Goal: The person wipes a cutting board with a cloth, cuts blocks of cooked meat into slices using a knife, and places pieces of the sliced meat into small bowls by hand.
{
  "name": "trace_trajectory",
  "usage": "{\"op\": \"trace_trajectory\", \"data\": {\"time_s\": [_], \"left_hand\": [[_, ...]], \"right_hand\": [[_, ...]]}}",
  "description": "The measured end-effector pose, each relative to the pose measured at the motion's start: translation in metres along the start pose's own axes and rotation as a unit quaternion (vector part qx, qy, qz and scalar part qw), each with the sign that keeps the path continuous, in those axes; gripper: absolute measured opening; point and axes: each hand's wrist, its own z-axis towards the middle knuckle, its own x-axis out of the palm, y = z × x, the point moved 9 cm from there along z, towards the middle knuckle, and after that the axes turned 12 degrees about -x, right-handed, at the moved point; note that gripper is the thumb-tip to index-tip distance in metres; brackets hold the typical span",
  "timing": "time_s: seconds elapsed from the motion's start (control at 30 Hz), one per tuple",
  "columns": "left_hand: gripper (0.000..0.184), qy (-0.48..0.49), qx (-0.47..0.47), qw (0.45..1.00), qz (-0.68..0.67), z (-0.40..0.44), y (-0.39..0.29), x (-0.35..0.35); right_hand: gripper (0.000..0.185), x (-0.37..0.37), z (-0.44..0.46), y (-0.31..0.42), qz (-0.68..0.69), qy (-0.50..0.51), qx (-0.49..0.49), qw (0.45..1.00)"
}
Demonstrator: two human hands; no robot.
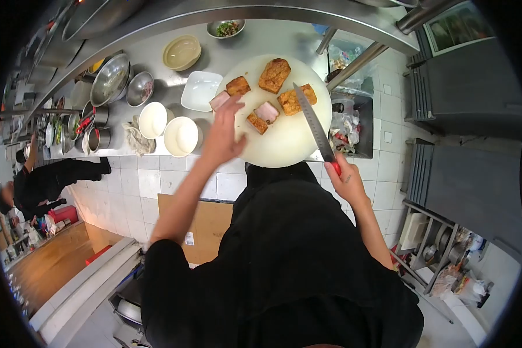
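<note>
A round white cutting board [290, 142] lies on the steel counter in front of me. On it are several pieces of roasted pork belly with browned, crackled skin. One whole piece [274, 75] is at the back, another [290, 103] lies partly under the knife blade. Two cut chunks show pale meat, one [267, 111] in the middle and one [220, 101] at the left edge. My left hand [226, 134] is open over the board's left side, fingers spread beside that left chunk. My right hand [348, 178] grips the red handle of a long knife [314, 123], its blade angled over the board.
Left of the board stand a white square dish [202, 91], two white tubs [181, 137], a beige bowl [181, 53] and steel bowls [140, 89]. A bin with rubbish [348, 130] is at the right. A steel shelf [243, 13] spans above. Another person [58, 180] works far left.
</note>
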Motion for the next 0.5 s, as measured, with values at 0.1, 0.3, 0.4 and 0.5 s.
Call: {"op": "trace_trajectory", "data": {"time_s": [0.1,0.3,0.4,0.5], "left_hand": [[0.083,-0.083,-0.092,0.992,-0.038,-0.019,-0.005,0.045],[0.072,0.029,-0.026,0.996,0.076,-0.008,0.002,0.035],[0.070,0.131,0.093,0.973,0.164,-0.014,0.005,0.030],[0.069,0.127,0.080,0.973,0.176,-0.010,-0.018,0.027]], "right_hand": [[0.025,0.013,-0.001,0.004,0.019,0.026,0.006,0.999],[0.033,0.014,-0.006,-0.001,0.013,0.069,0.037,0.997],[0.030,0.011,-0.011,-0.009,0.007,0.066,0.037,0.997],[0.027,0.000,-0.012,-0.002,-0.001,0.058,0.026,0.998]]}}
